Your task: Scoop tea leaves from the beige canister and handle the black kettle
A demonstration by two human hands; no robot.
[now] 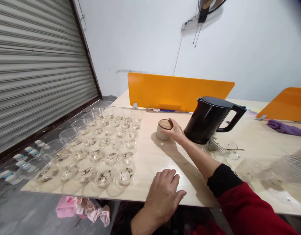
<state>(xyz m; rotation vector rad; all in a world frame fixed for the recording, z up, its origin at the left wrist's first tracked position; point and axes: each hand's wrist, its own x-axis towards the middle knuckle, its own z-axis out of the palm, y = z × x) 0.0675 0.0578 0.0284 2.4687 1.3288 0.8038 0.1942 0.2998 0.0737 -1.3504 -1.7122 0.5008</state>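
— What could go wrong here?
— The right hand cups the small jar, apparently gripping its side beside the black kettle; a bumped elbow could tip either.
— And the other hand?
— The left hand lies flat, empty, on the surface edge, near the glass cups.
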